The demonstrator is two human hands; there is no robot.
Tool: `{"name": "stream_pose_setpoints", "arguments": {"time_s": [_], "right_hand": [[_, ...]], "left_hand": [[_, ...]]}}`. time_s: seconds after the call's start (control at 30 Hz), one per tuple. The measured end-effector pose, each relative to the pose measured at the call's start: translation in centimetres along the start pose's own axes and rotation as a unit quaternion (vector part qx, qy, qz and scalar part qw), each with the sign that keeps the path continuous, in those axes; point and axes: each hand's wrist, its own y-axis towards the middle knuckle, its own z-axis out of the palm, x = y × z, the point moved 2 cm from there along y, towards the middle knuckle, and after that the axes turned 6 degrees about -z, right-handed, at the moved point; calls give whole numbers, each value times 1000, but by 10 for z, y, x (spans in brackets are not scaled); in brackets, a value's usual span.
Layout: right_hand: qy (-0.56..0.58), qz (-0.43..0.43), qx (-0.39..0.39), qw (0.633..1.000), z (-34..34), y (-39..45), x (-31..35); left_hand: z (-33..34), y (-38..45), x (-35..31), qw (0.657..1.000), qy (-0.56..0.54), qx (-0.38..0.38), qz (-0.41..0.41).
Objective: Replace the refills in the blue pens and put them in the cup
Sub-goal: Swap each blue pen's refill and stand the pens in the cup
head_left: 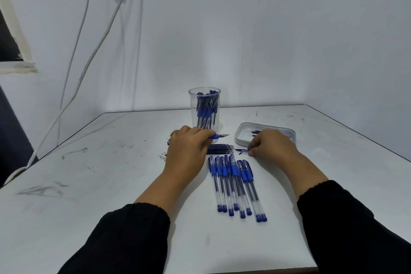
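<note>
At the centre of the frame the left hand (189, 147) grips an uncapped blue pen (219, 136) by its rubber sleeve, the bare tip pointing toward the right of the frame, just in front of the clear plastic cup (205, 109). That cup stands upright slightly above centre, near the far edge of the white table (111, 184), and holds a cluster of blue pens. Right of centre, the right hand (272, 145) has its fingers curled and pinches a small blue pen cap (242, 151) at its fingertips, low over the tabletop. Just behind that hand lies a shallow white tray (244, 134) with a few dark pieces inside. Between the two hands, a bundle of dark refills (221, 148) lies flat on the table, partly hidden by the left hand. Below them, in the lower middle of the frame, a row of capped blue pens (235, 184) lies side by side. Black sleeves (124, 236) cover both forearms.
</note>
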Motion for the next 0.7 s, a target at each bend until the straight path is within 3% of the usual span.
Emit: {"name": "stream_pose_setpoints", "arguments": {"time_s": [0.13,0.33,0.7], "right_hand": [[24,-22,-29,999,-5,1,3],[183,-93,-63,977,-10,-2,17],[178,-115,-65,975,-9,-6,25]], "left_hand": [[1,0,1,1000,3,0,-5],[0,0,1,1000,13,2,-16],[2,1,1,999,27,10,-19]]}}
